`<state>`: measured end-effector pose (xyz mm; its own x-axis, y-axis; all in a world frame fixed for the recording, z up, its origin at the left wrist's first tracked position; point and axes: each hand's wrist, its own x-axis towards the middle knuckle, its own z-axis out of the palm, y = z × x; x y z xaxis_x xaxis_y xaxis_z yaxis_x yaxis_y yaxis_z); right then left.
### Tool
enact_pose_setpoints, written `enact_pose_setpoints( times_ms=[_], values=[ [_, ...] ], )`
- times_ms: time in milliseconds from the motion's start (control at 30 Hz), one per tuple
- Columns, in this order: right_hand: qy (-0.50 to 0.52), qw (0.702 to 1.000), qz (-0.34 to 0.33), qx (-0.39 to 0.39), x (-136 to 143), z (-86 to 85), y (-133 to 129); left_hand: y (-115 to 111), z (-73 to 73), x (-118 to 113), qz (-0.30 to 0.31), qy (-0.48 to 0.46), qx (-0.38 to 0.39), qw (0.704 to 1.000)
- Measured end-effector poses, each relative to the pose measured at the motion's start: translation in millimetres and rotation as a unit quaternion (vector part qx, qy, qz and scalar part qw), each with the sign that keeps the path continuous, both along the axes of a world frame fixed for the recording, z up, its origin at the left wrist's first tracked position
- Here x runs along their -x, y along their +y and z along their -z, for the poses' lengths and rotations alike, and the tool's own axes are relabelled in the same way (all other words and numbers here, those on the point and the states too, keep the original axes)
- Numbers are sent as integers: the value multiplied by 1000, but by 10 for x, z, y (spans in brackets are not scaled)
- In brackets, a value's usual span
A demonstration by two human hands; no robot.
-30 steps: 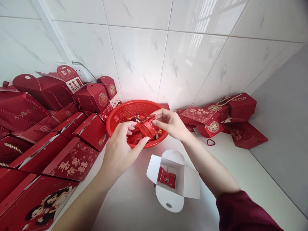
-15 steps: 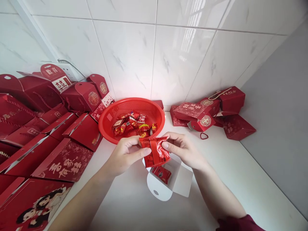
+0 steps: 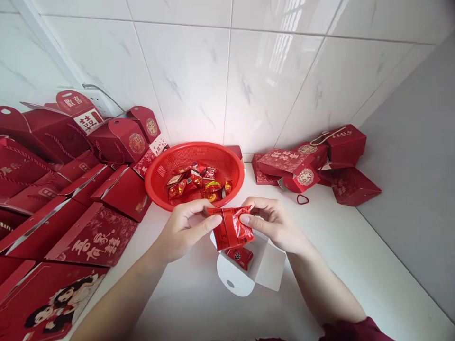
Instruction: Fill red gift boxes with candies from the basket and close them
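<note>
Between both hands is a shiny red snack packet [image 3: 232,232], its back seam facing me. My left hand [image 3: 186,229] pinches its left upper edge between thumb and fingers. On the opposite edge, my right hand [image 3: 275,225] grips it the same way. Just beneath the packet stands an open white-lined box [image 3: 265,267] with its flaps spread, and a smaller red packet [image 3: 240,257] lies inside; the held packet hides part of the box. Behind my hands is a red plastic basket [image 3: 156,192] with several wrapped sweets [image 3: 213,186] in it.
Many dark red gift boxes [image 3: 95,234] crowd the left side of the white table [image 3: 174,293]. More red boxes [image 3: 284,162] lie in a heap at the back right, near a small cord loop [image 3: 302,199]. A tiled wall [image 3: 192,85] closes off the back.
The held packet has moved slightly down and to the right, still between both hands. The view has shifted a little; the box and basket stay in place.
</note>
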<state>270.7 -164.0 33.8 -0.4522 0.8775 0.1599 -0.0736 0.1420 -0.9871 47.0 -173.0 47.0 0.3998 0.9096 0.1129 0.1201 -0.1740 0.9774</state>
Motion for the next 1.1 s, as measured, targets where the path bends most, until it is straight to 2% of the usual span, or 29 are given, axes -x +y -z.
enact_pose_setpoints(
  times_ms=[167, 367, 467, 533, 633, 700, 767, 867, 933, 1000, 1100],
  values=[
    [-21, 1000, -20, -11, 4, -31, -5, -6, -24, 38, -17, 53, -62, 997],
    [-60, 997, -15, -35, 1, -33, -2, 8, -25, 53, -28, 99, -145, 984],
    [-44, 998, -10, -47, -39, -51, -9, 21, 10, 32, -37, 115, -133, 984],
    [-57, 996, 7, -68, -100, -86, -20, 36, 22, 29, -18, 108, -112, 988],
    [-119, 987, 27, -102, -213, -134, -37, 54, -2, 57, 1, 79, -104, 991],
    [-187, 976, 2, -112, -278, -125, -43, 53, -41, 87, -19, 85, -107, 991],
    [-281, 952, -8, -123, -326, -67, -47, 43, -84, 115, -40, 115, -99, 988],
    [-399, 901, 80, -151, -417, 76, -81, 26, -128, 146, -23, 162, -69, 984],
    [-421, 880, 149, -163, -521, 166, -143, 22, -123, 175, 4, 209, -55, 976],
    [-417, 875, 190, -159, -658, 241, -239, 24, -72, 227, 30, 292, -59, 954],
    [-411, 878, 210, -125, -869, 359, -400, 21, 107, 332, 79, 413, -69, 905]
  ],
)
